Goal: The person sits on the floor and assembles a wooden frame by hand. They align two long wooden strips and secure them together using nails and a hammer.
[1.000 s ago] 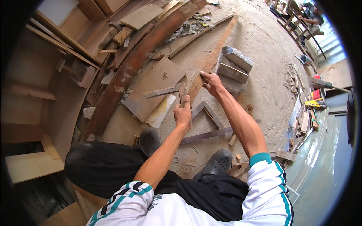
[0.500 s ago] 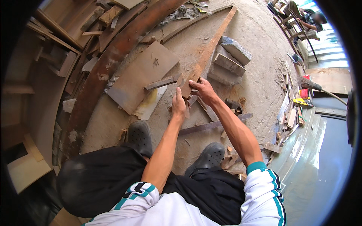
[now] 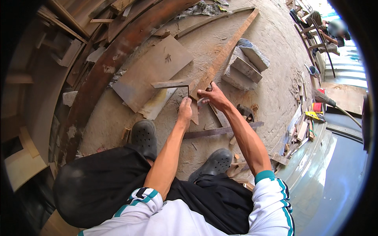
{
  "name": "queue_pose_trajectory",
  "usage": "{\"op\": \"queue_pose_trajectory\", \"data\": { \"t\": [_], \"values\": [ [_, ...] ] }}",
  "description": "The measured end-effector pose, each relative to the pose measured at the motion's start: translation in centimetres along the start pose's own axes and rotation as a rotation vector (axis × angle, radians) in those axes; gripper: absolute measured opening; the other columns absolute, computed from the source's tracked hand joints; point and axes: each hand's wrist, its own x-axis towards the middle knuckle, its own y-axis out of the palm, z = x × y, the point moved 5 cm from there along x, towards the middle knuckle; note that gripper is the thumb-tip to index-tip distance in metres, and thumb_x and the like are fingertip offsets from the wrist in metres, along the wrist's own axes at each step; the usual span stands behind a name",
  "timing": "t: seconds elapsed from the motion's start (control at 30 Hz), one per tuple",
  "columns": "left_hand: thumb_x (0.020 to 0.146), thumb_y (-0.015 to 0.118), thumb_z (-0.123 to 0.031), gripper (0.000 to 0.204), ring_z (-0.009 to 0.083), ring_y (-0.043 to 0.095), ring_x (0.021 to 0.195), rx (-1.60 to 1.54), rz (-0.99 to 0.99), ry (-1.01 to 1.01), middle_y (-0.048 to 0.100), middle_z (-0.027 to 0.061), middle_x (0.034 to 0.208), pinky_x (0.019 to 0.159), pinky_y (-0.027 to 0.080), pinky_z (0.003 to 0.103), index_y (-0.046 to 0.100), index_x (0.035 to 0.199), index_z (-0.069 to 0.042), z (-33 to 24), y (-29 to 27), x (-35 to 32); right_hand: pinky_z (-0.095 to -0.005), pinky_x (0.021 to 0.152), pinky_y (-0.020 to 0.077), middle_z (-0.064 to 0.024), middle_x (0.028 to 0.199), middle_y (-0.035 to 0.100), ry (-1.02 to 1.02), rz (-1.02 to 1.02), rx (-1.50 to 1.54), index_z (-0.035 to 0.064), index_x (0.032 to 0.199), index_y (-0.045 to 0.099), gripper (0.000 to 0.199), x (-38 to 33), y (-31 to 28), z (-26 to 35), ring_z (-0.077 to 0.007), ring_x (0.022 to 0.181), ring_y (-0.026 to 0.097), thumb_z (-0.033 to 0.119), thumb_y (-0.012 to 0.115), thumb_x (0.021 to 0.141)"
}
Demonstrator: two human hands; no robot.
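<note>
A long, reddish-brown wooden plank (image 3: 222,57) slants away from me, its near end between my hands. My left hand (image 3: 185,113) is closed at the left side of that end, fingertips up against the wood. My right hand (image 3: 214,97) grips the right side, thumb near the top face and the other fingers partly hidden below. A short wooden bar (image 3: 167,84) juts left from the plank's end, with a thin dark L-shaped line beside it. A pointed wood piece (image 3: 195,112) hangs below the end, next to my left hand.
A flat board (image 3: 153,74) with a small dark cluster lies left of the plank. Stone blocks (image 3: 244,67) sit to its right. A dark wooden strip (image 3: 224,130) crosses before my shoes. Wood scraps and a broom (image 3: 327,98) are at right; a person (image 3: 330,35) sits far right.
The plank's near end and both hands have shifted slightly downward in view, with the right thumb changing its place on the wood. The surroundings shift with the head.
</note>
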Motion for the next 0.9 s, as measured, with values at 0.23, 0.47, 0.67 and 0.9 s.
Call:
{"op": "queue_pose_trajectory", "data": {
  "t": [0.23,0.47,0.67,0.9],
  "values": [
    [0.105,0.040,-0.031,0.032,0.0200,0.067,0.081,-0.140,-0.036,0.009,0.066,0.0100,0.101,0.065,0.056,0.036,0.055,0.119,-0.007,1.7,-0.9,1.3,-0.0432,0.085,0.0609,-0.0147,0.121,0.062,0.035,0.011,0.115,0.0055,0.134,0.040,0.053,0.1,0.7,-0.5,-0.0248,0.109,0.066,0.014,0.075,0.095],
    [0.100,0.038,-0.038,0.040,0.0188,0.062,0.068,0.101,-0.136,-0.009,0.062,0.0093,0.087,0.057,0.053,0.035,0.057,0.113,-0.006,1.6,-1.6,1.5,-0.0465,0.087,0.0621,-0.0164,0.124,0.060,-0.058,0.071,0.146,0.0039,0.134,0.039,0.050,-0.3,1.3,-1.0,-0.0275,0.112,0.066,0.011,0.072,0.096],
    [0.103,0.046,-0.055,0.054,0.0151,0.059,0.064,0.104,-0.090,0.003,0.063,0.0057,0.089,0.055,0.052,0.033,0.060,0.120,-0.007,-0.3,0.2,0.2,-0.0458,0.083,0.0649,-0.0203,0.123,0.061,-0.086,0.046,0.174,0.0033,0.132,0.037,0.051,-0.6,0.8,-1.7,-0.0306,0.111,0.068,0.010,0.072,0.095],
    [0.100,0.066,-0.039,0.048,0.0156,0.061,0.091,0.089,-0.114,0.145,0.066,0.0076,0.104,0.076,0.052,0.033,0.059,0.123,0.002,1.4,-1.0,1.7,-0.0406,0.084,0.0621,-0.0106,0.123,0.062,-0.056,0.027,0.168,0.0082,0.136,0.040,0.050,-0.8,1.7,-1.3,-0.0231,0.112,0.066,0.012,0.071,0.097]
  ]
}}
